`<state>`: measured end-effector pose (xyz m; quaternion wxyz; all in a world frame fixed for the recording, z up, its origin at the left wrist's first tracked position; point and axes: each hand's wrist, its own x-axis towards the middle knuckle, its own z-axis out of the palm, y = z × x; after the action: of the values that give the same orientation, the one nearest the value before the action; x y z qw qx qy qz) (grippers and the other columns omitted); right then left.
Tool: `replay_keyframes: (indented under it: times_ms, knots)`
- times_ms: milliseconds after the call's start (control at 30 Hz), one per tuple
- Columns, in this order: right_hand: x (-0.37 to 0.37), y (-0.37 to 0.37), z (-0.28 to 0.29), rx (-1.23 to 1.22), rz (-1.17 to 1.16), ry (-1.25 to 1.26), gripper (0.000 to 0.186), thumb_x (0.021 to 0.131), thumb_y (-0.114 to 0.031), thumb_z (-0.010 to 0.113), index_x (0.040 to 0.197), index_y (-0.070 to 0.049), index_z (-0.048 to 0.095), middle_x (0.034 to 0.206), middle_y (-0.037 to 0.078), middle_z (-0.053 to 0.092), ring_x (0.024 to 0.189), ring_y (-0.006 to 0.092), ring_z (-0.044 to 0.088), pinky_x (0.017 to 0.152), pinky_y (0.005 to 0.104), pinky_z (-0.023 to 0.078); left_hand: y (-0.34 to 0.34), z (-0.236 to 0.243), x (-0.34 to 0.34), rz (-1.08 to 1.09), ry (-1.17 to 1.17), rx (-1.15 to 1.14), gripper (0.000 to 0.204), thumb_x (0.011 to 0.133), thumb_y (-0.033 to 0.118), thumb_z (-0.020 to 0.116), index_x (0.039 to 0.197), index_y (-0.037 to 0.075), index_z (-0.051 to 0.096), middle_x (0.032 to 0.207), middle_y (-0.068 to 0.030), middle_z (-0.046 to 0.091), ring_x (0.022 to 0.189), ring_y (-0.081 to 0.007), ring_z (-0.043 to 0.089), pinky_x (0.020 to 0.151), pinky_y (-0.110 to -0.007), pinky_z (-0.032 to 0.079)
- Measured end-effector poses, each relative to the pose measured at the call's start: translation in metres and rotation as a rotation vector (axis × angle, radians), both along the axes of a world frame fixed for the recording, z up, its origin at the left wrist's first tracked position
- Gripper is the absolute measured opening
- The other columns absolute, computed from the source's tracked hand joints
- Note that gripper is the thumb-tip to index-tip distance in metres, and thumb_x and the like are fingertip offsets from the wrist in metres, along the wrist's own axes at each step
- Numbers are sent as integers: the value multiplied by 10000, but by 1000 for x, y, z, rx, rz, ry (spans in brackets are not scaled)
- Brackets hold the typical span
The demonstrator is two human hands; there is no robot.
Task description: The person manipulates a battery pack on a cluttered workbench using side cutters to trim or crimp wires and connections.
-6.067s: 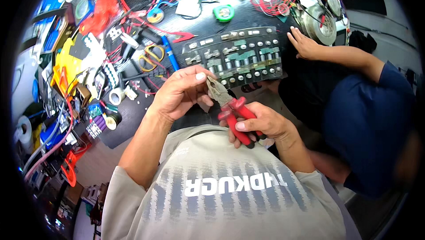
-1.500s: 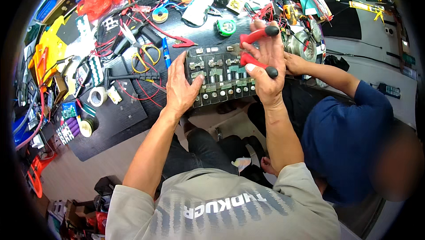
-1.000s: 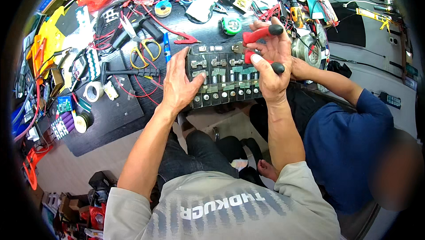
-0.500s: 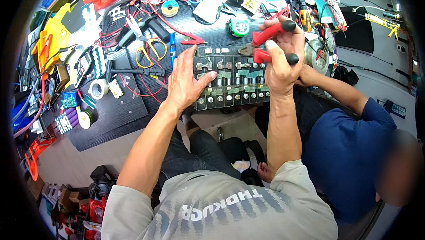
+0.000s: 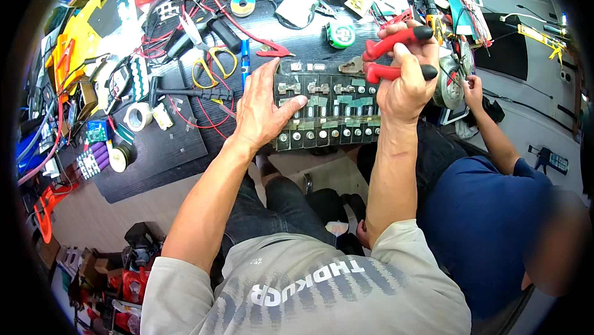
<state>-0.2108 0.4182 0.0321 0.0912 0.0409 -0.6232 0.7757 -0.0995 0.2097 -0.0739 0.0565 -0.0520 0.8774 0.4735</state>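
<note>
At the near edge of the counter (image 5: 309, 47), the left hand (image 5: 263, 106) rests with extended fingers on the black panel with metal contacts (image 5: 328, 111), while the right hand (image 5: 411, 78) grasps red-handled pliers (image 5: 387, 73), apparently for plier work, which calls for steady bracing

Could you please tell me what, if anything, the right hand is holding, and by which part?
The right hand holds the pliers by their red handles.

Left hand (image 5: 263, 112): lies palm down, fingers forward, thumb spread rightward
Right hand (image 5: 403, 92): fingers curl in a grip, thumb bent
Left forearm (image 5: 212, 193): slants inward
Right forearm (image 5: 394, 177): points nearly straight forward
</note>
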Motion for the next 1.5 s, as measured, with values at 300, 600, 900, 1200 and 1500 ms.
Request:
replay_keyframes:
  times_ms: [300, 600, 900, 1200, 1500]
  knots:
    - [47, -17, -13, 373, 78, 270, 448, 939, 43, 575, 1377, 38, 480, 1180, 177, 633, 1055, 196, 623, 926, 339, 552, -1, -3, 1, 6, 24, -9, 969, 896, 506, 841, 1627, 23, 428, 1570, -213, 530, 1444, -419, 498, 1198, -534, 444]
    - [21, -18, -10, 217, 61, 215, 264, 1071, -66, 587, 1318, 14, 541, 1141, 139, 650, 1039, 219, 642, 967, 422, 575, -1, -5, 2, 6, 36, -15, 966, 889, 494, 848, 1629, 34, 429, 1576, -203, 528, 1452, -410, 494, 1204, -529, 442]
    - [4, -11, -16, 50, 7, 188, 296, 1082, -214, 726, 1245, -11, 585, 1017, 96, 696, 813, 184, 674, 708, 318, 576, -2, -5, 2, 11, 26, 20, 984, 901, 541, 836, 1642, 38, 428, 1545, -216, 542, 1459, -403, 504, 1209, -512, 430]
    - [6, -7, -13, 7, 158, 173, 296, 1096, -175, 675, 1302, 17, 583, 1090, 102, 671, 886, 176, 647, 782, 339, 571, -2, -9, 2, 8, 35, 6, 992, 898, 542, 838, 1645, 35, 428, 1558, -225, 536, 1471, -402, 498, 1218, -507, 422]
    - [-32, -9, -8, 77, 91, 58, 182, 1088, -184, 684, 1140, -21, 622, 912, 78, 680, 795, 166, 653, 715, 329, 558, -1, -11, 0, 13, 84, 8, 964, 891, 520, 842, 1615, 21, 446, 1518, -217, 557, 1408, -411, 531, 1184, -518, 449]
